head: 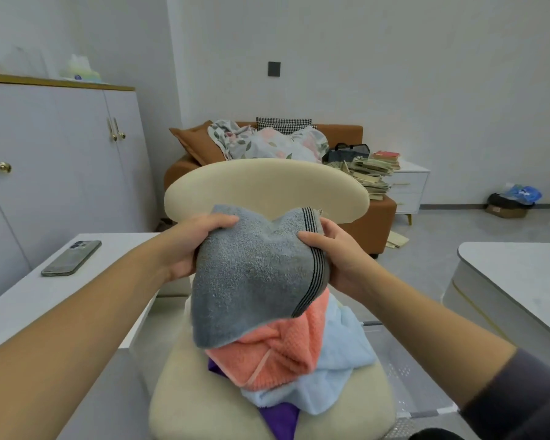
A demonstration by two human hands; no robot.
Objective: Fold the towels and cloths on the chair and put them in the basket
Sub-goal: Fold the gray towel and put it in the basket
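Arms (77,315) outstretched; left hand (188,246), right hand (340,254) round seemingly folded towel (258,277)

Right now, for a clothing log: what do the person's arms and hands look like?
Left hand and right hand are bare: no gloves, rings or watch visible. Left forearm is uncovered; the right arm wears a dark grey sleeve near the elbow.
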